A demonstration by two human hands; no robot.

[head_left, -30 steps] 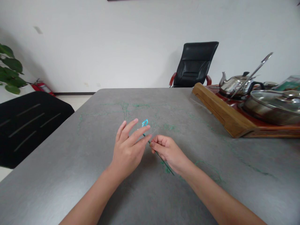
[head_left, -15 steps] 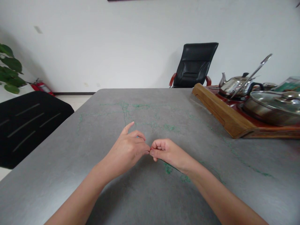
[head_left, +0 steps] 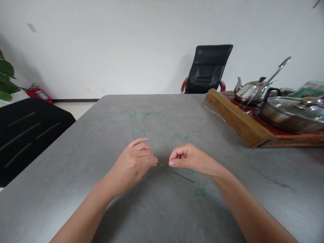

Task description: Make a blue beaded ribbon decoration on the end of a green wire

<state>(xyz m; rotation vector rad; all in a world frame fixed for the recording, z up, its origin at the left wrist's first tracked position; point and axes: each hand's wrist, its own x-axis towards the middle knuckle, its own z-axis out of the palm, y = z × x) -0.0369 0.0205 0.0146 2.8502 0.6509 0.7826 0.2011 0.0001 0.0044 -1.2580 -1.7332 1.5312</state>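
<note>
My left hand (head_left: 135, 160) is closed in a pinch around one end of a thin, dark green stick (head_left: 178, 174). The stick slants down to the right above the table, and its far end is free. To the right, apart from the left hand, my right hand (head_left: 188, 158) has thumb and forefinger pressed together with the other fingers curled. Whatever sits in that pinch is too small to make out. Below the right wrist lies a small tangle of green thread (head_left: 200, 192). More green thread (head_left: 183, 137) straggles in loose lines and clumps across the table beyond both hands.
The grey table (head_left: 63, 175) spreads out under my hands. On its right stands a wooden tea tray (head_left: 227, 118) with a steel kettle (head_left: 253, 90) and a lidded pan (head_left: 291, 116). A black chair (head_left: 209, 69) is behind the table; another dark chair (head_left: 30, 135) stands left.
My hands have moved apart: the right hand shifted right, away from the left fingertips. More of the green stick now shows between them. The view has turned slightly to the right.
</note>
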